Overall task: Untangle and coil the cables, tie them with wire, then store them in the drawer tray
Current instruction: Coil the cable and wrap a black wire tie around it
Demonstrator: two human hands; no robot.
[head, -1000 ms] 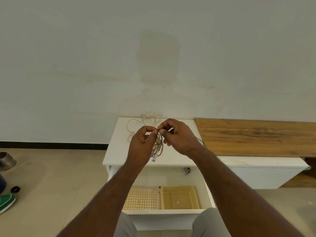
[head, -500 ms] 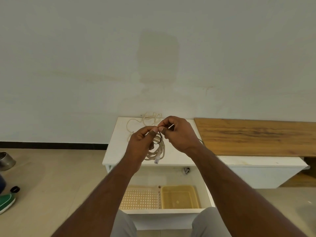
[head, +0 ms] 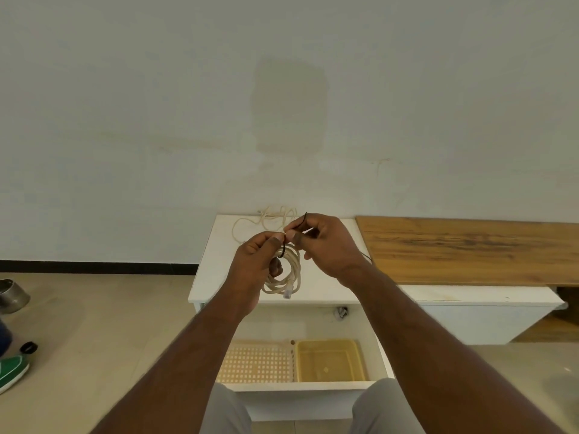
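A cream cable coil [head: 289,275] hangs in front of me above the white cabinet top [head: 213,277], its clear plug at the bottom. My left hand [head: 258,261] grips the coil at its top left. A thin black wire [head: 299,223] wraps the coil's top, and my right hand [head: 322,242] pinches its free end between thumb and forefinger. Another cream cable [head: 266,219] lies loose and tangled at the back of the cabinet top. Below, the open drawer [head: 297,386] holds a perforated cream tray [head: 258,361] and a yellow tray [head: 329,360].
A wooden bench top [head: 470,249] runs to the right of the cabinet. On the floor at the left are a metal pot [head: 12,296], a black cap [head: 28,347] and a green shoe [head: 12,369]. My knees [head: 225,411] sit at the drawer front.
The coil has swung out from between my hands and hangs more open. My right hand has lifted the wire end up and to the right.
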